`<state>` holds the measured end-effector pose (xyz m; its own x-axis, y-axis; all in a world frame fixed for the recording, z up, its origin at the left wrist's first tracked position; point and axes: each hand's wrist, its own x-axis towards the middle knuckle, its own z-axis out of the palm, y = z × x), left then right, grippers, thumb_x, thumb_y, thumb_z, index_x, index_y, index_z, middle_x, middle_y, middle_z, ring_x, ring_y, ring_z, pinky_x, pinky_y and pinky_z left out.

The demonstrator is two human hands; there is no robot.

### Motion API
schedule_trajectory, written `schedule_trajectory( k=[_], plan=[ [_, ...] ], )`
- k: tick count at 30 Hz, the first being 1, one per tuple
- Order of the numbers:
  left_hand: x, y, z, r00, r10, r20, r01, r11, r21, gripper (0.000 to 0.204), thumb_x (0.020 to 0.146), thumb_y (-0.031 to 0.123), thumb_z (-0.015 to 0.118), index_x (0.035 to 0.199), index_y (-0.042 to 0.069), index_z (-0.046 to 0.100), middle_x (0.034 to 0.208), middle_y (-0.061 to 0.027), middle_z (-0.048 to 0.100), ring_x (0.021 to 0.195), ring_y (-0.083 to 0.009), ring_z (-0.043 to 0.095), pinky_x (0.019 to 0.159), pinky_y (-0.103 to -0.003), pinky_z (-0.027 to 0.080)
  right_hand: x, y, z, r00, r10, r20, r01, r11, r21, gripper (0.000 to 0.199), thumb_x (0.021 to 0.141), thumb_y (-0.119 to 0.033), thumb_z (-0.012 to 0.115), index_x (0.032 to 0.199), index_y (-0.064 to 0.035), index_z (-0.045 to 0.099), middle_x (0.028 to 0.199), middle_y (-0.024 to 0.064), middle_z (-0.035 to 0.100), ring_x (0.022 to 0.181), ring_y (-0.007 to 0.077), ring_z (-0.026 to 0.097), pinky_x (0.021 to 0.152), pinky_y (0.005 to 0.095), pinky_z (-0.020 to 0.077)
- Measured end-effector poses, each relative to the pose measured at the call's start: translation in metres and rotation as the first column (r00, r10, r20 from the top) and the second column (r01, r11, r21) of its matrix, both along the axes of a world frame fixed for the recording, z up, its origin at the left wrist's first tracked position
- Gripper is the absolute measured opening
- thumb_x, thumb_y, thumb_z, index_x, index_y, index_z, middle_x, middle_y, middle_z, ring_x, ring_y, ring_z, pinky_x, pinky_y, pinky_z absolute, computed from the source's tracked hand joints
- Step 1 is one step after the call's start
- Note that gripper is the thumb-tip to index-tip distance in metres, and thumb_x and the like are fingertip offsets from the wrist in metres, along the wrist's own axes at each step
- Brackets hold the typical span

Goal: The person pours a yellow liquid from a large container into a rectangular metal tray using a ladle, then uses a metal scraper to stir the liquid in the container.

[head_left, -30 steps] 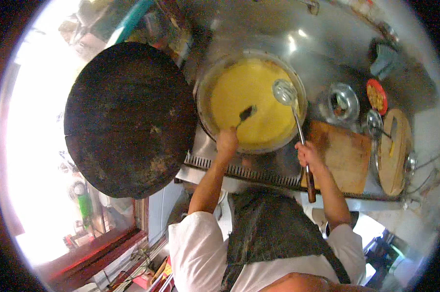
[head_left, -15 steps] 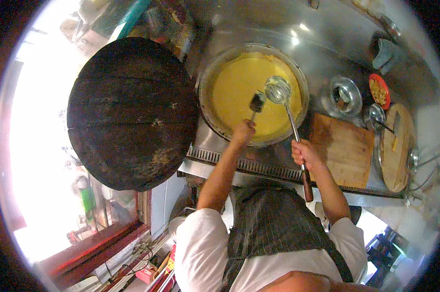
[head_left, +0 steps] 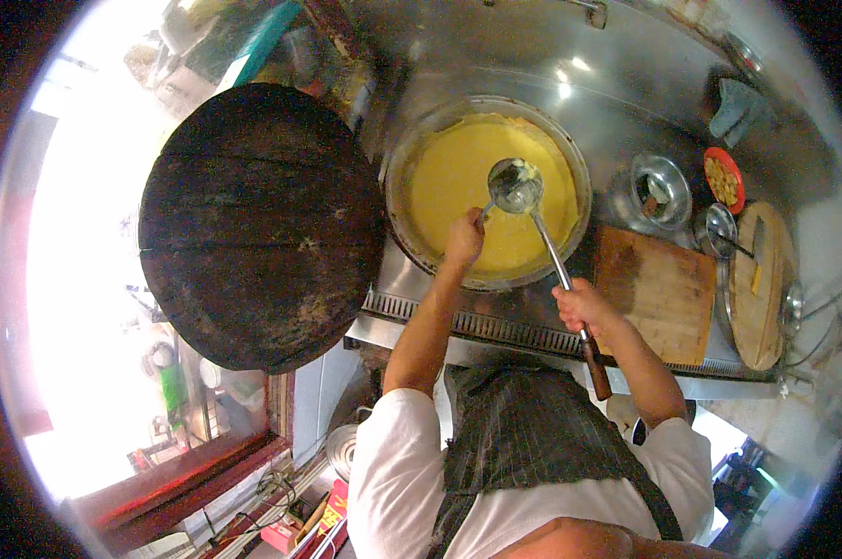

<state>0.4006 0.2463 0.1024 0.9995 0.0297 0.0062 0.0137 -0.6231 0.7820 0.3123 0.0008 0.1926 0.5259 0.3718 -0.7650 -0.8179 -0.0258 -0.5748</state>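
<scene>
woks 1 — ladles 1 — cutting boards 2 — hands 2

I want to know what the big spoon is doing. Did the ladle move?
Yes. The ladle slid from the right rim of the wok toward the middle of the yellow batter, meeting the left hand.

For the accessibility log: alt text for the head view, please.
A person stands over a wok of yellow liquid; the right hand holds a ladle over it and the left hand holds a small utensil at its bowl. A round dark lid lies left, a cutting board right.
</scene>
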Motion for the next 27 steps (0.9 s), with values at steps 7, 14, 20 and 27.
schedule_trajectory(
  k=[7,14,20,27],
  plan=[
    [0.018,0.034,0.037,0.968,-0.25,-0.027,0.241,0.951,-0.192,0.011,0.082,0.004,0.045,0.085,0.001,0.055,0.06,-0.0107,0.053,0.06,-0.0206,0.053,0.058,-0.032,0.041,0.016,-0.017,0.0,1.0,0.002,0.028,-0.002,1.0,0.014,0.027,0.084,-0.021,0.056,0.07,-0.0135,0.034,0.048,-0.0038,0.035,0.034,0.0069,0.032,0.028,0.0228,0.0264],
    [0.012,0.039,0.045,0.992,0.101,0.074,-0.114,0.975,0.193,0.015,0.083,0.011,0.049,0.092,0.004,0.059,0.072,-0.0128,0.061,0.062,-0.025,0.059,0.055,-0.031,0.046,0.01,-0.029,-0.006,0.99,-0.105,0.095,0.106,0.994,-0.012,0.026,0.085,-0.022,0.055,0.07,-0.0139,0.036,0.047,-0.004,0.035,0.033,0.0074,0.032,0.028,0.0231,0.0254],
    [-0.019,0.046,0.028,0.994,0.046,-0.101,0.029,0.774,0.633,0.021,0.077,0.013,0.052,0.095,0.006,0.059,0.078,-0.0198,0.062,0.071,-0.0341,0.061,0.059,-0.041,0.049,-0.005,-0.031,-0.003,0.97,-0.063,0.235,0.107,0.978,-0.179,0.021,0.086,-0.024,0.053,0.076,-0.013,0.038,0.047,-0.0045,0.035,0.034,0.0065,0.032,0.03,0.0239,0.0248],
    [-0.021,-0.001,0.001,0.994,-0.07,0.084,0.044,0.96,0.276,0.013,0.076,0.005,0.048,0.087,0.002,0.056,0.068,-0.0201,0.058,0.065,-0.0371,0.058,0.056,-0.044,0.045,-0.006,-0.014,0.0,0.976,-0.026,0.214,0.046,0.995,-0.089,0.017,0.088,-0.023,0.05,0.084,-0.0118,0.038,0.053,-0.0039,0.034,0.037,0.007,0.031,0.03,0.0235,0.0269]
  ],
)
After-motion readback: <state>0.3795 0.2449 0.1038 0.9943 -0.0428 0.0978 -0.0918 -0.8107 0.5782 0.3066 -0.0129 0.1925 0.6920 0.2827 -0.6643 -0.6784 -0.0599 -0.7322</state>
